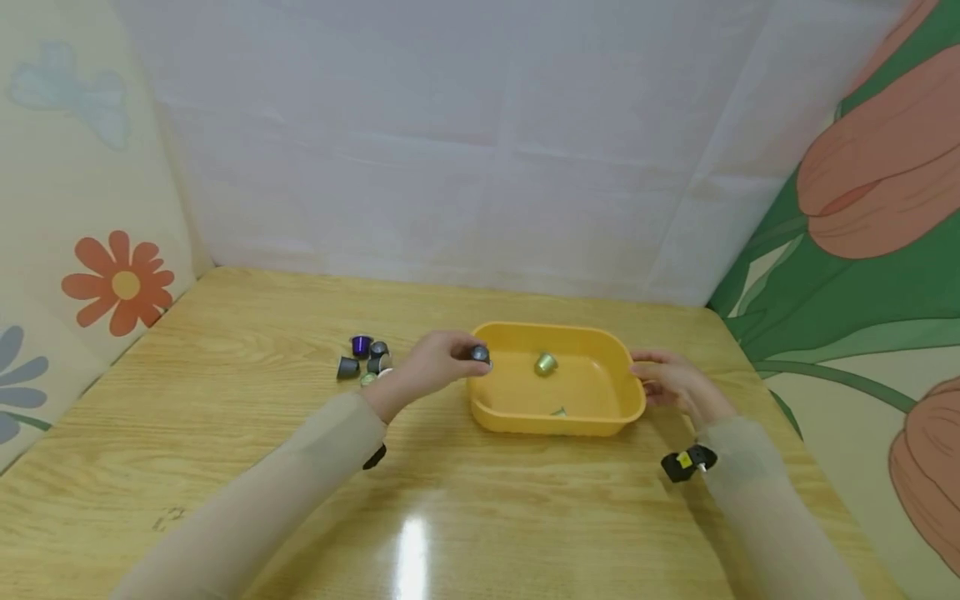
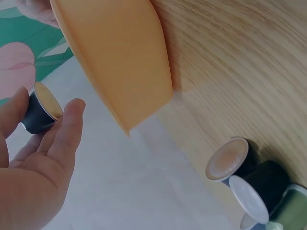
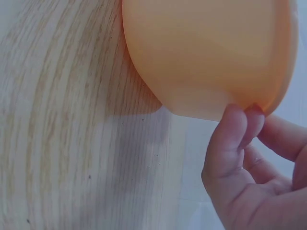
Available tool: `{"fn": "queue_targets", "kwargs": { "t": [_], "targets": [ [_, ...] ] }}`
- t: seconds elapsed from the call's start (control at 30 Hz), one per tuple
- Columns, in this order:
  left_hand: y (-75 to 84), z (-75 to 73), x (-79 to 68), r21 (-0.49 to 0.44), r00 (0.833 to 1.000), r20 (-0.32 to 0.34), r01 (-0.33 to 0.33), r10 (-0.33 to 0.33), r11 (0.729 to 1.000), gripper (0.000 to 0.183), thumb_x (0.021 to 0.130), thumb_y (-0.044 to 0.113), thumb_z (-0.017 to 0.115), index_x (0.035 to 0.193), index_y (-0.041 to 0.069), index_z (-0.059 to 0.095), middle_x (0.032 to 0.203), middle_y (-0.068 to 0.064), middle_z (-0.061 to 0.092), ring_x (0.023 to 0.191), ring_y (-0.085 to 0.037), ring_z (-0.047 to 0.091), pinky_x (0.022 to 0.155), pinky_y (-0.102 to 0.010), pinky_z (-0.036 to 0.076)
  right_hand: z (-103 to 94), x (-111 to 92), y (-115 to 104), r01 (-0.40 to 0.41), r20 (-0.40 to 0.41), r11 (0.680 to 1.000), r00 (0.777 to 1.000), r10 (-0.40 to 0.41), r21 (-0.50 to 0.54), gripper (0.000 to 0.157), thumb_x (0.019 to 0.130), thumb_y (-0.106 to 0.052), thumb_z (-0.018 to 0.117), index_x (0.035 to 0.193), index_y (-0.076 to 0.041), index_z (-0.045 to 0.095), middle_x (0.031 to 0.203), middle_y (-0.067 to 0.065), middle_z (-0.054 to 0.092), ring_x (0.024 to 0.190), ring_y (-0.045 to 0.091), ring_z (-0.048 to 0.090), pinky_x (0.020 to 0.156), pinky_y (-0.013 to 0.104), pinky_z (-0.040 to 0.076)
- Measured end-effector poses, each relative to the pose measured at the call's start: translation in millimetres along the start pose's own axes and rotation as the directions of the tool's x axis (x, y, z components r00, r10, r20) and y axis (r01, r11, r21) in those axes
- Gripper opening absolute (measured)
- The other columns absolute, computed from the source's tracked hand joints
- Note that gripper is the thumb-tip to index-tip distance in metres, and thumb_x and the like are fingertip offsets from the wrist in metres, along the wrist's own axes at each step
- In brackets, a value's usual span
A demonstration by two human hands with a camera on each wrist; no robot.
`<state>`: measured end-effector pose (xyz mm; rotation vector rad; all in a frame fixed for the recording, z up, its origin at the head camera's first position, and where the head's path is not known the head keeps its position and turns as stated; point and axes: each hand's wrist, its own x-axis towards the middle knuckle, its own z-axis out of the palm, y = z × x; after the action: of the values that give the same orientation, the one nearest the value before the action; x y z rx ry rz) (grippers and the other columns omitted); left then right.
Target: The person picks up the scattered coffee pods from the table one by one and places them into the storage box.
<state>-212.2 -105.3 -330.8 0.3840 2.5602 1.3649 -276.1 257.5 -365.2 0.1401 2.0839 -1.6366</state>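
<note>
My left hand (image 1: 438, 367) pinches a dark coffee capsule (image 1: 480, 354) between thumb and fingers, just above the left rim of a yellow plastic tub (image 1: 555, 423). In the left wrist view this capsule (image 2: 42, 109) is tilted, its tan lid showing. At the tub's right end my right hand (image 1: 675, 383) grips the rim, fingers bent against the outer wall (image 3: 206, 72). Inside the tub lie a light green capsule (image 1: 546, 364) and another pale green one (image 1: 559, 412), mostly hidden by the front wall.
Left of the tub sits a cluster of several capsules, among them a purple one (image 1: 362, 346), a dark grey one (image 1: 348, 367) and a green one (image 2: 291, 211). All of it stands on a wooden table (image 1: 480, 508), with a white cloth (image 1: 450, 150) behind.
</note>
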Motion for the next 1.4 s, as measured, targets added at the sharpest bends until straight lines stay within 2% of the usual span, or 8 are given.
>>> {"fn": "queue_targets", "kwargs": {
  "t": [0.13,0.27,0.43,0.53,0.7,0.87,1.0,1.4],
  "targets": [
    [1.4,4.5,6.6,-0.005,1.0,0.003,0.02,-0.02,1.0,0.044,0.094,0.022,0.067,0.13,-0.001,0.058,0.117,-0.011,0.064,0.108,-0.025,0.06,0.092,-0.04,0.051,-0.6,0,0,-0.002,0.0,1.0,1.0,0.002,0.013,0.048,0.099,-0.009,0.052,0.141,0.007,0.034,0.08,-0.004,0.062,0.067,0.011,0.061,0.061,0.025,0.055],
    [2.9,9.1,12.8,-0.015,0.999,-0.031,0.041,-0.042,0.999,0.038,0.094,0.021,0.067,0.125,0.0,0.062,0.114,-0.01,0.065,0.104,-0.024,0.06,0.09,-0.04,0.051,-0.5,-1,-1,0.002,0.008,1.0,1.0,-0.002,0.027,0.05,0.099,-0.009,0.053,0.142,0.007,0.032,0.078,-0.004,0.063,0.064,0.01,0.061,0.059,0.025,0.055],
    [2.6,17.4,18.4,-0.021,0.997,-0.07,0.021,-0.023,1.0,0.03,0.093,0.017,0.068,0.118,-0.001,0.066,0.108,-0.01,0.066,0.099,-0.022,0.06,0.086,-0.036,0.052,-0.1,-1,-2,-0.002,0.014,1.0,1.0,0.001,0.026,0.053,0.099,-0.009,0.053,0.144,0.007,0.029,0.078,-0.003,0.063,0.063,0.01,0.06,0.058,0.025,0.054],
    [4.1,20.0,20.0,-0.054,0.998,-0.057,0.032,-0.035,0.998,0.033,0.094,0.017,0.067,0.12,-0.002,0.064,0.111,-0.011,0.065,0.101,-0.023,0.06,0.084,-0.036,0.053,-0.2,-1,-2,-0.009,0.011,1.0,1.0,0.009,0.026,0.053,0.099,-0.009,0.053,0.144,0.007,0.029,0.078,-0.003,0.063,0.063,0.01,0.061,0.058,0.026,0.054],
    [8.0,20.7,22.6,-0.158,0.995,-0.013,0.098,-0.101,0.983,0.041,0.094,0.017,0.067,0.128,-0.003,0.058,0.118,-0.014,0.062,0.107,-0.027,0.06,0.082,-0.036,0.055,-0.7,0,-2,-0.009,0.007,0.999,1.0,0.008,0.04,0.051,0.099,-0.008,0.053,0.143,0.006,0.031,0.077,-0.003,0.062,0.062,0.01,0.06,0.058,0.025,0.054],
    [5.8,21.9,25.3,-0.163,0.994,-0.03,0.098,-0.104,0.982,0.04,0.093,0.015,0.068,0.127,-0.004,0.058,0.117,-0.016,0.063,0.105,-0.026,0.061,0.081,-0.035,0.055,-0.7,1,0,-0.009,0.007,0.999,1.0,0.009,0.034,0.048,0.099,-0.008,0.052,0.141,0.006,0.034,0.078,-0.002,0.064,0.062,0.01,0.06,0.058,0.025,0.054],
    [4.9,23.2,25.8,-0.184,0.993,-0.031,0.104,-0.111,0.977,0.04,0.093,0.013,0.067,0.128,-0.005,0.058,0.117,-0.016,0.062,0.106,-0.027,0.06,0.085,-0.039,0.054,-0.8,2,0,-0.01,0.007,1.0,1.0,0.01,0.029,0.048,0.099,-0.008,0.052,0.142,0.006,0.034,0.078,-0.002,0.064,0.063,0.01,0.061,0.058,0.025,0.054],
    [11.5,36.4,35.4,-0.112,0.996,-0.022,0.078,-0.081,0.991,0.035,0.092,0.011,0.069,0.124,-0.002,0.062,0.115,-0.014,0.065,0.104,-0.026,0.061,0.08,-0.035,0.056,-1.8,2,-1,-0.02,0.008,1.0,1.0,0.02,0.001,0.053,0.1,-0.01,0.053,0.146,0.004,0.03,0.082,-0.002,0.063,0.065,0.011,0.061,0.06,0.026,0.055]
  ]
}}
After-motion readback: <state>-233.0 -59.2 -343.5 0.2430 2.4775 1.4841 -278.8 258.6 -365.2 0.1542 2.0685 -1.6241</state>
